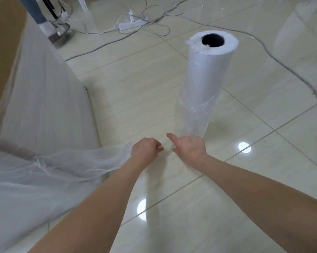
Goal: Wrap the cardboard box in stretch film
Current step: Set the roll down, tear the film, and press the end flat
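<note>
1. Two bare forearms reach forward over the tiled floor [263,189], nearer the camera than the film roll [207,79]. Both hands sit close together just in front of the roll's foot.
2. Two round light reflections [244,147] shine on the floor, one just right of the roll's foot and one well in front of it, between the forearms.
3. The left hand [146,148], just left of the roll's foot, is clenched round a gathered end of stretch film [71,161]. A bit of white film shows between its fingers.
4. The right hand [189,147] lies directly in front of the roll's foot and hides it. Its index finger is stretched out to the left and its thumb is spread, and it grasps nothing that shows. Whether it touches the roll cannot be told.
5. From the left hand the film runs leftward, away from the roll, as a wrinkled, cloudy sheet that is roped in places. It leads onto the cardboard box [2,52].
6. The box fills the frame's edge well to the left of the roll. Milky film covers its near faces, and bare brown cardboard shows only at the upper left.
7. The roll stands upright on the floor, thick with white film. Its dark hollow core is open at the top, and the film is ragged at the top rim and loose lower down.
8. Beyond the roll and to its left, a white power strip [130,24] lies among tangled cables [154,30]. Farther left of it is a leg in blue jeans [33,10].
</note>
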Motion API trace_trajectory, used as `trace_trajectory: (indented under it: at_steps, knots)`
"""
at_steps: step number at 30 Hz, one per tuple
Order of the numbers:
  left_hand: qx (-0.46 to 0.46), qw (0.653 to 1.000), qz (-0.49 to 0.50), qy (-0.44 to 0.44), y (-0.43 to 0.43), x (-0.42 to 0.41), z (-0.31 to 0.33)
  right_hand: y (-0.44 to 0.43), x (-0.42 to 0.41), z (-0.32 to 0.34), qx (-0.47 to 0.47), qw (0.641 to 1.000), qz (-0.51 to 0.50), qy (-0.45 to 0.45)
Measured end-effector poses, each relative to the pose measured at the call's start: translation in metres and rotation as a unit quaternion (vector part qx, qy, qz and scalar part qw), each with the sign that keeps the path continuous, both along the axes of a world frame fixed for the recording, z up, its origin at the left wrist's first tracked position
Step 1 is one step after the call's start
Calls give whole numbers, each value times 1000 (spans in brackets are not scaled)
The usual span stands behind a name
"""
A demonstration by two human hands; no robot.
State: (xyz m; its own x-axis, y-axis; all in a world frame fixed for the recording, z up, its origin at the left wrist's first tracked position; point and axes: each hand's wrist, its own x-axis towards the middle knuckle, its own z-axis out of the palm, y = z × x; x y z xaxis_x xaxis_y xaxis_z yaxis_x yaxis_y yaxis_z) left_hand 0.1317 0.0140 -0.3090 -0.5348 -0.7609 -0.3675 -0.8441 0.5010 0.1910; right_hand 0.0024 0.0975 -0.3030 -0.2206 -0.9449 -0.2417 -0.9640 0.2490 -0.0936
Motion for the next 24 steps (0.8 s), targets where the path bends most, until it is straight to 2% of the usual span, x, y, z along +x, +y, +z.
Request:
trace_trajectory:
  at_steps: [3,8,11,13,16,20,24]
  knots:
    - [-2,1000,-13,6,-4,1,-3,-4,-3,-6,-31,999,-44,-7]
    - [-119,988,-97,12,-1,-8,-9,-2,-7,-11,-44,994,-91,-41]
    - [-140,981,-134,7,7,-29,-14,0,-7,-13,-51,992,-105,-50]
    - [-120,988,-94,17,7,-38,-15,0,-8,-14,-57,989,-119,-63]
    - [-49,995,-31,86,6,-36,-14,0,-12,-15,-58,987,-131,-77]
    - [17,986,11,166,2,-29,-10,1,-15,-16,-69,982,-147,-98]
    - [74,973,69,209,-2,-28,-10,2,-14,-15,-84,975,-166,-119]
